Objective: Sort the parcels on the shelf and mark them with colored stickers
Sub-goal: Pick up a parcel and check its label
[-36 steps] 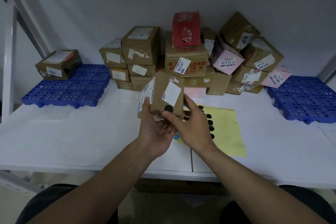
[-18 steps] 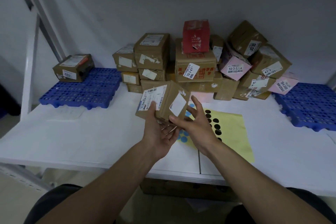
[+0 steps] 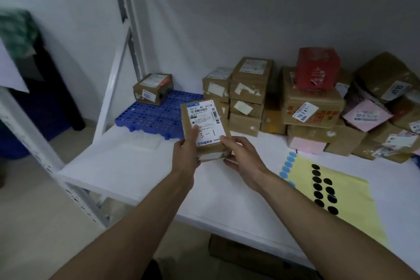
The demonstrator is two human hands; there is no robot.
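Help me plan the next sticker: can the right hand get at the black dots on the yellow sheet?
Probably yes. The black dots lie uncovered on the yellow sheet, just right of the right hand, nothing between. That hand grips the parcel together with the left hand, so it must let go first.

Bare hands and forearms, dark clothing beneath.
The left hand [image 3: 185,154] and the right hand [image 3: 243,159] are uncovered, and the forearms [image 3: 136,218] behind them are seen bare to the frame's edge; below the forearms a patch of dark clothing [image 3: 156,268] is glimpsed, its kind unclear.
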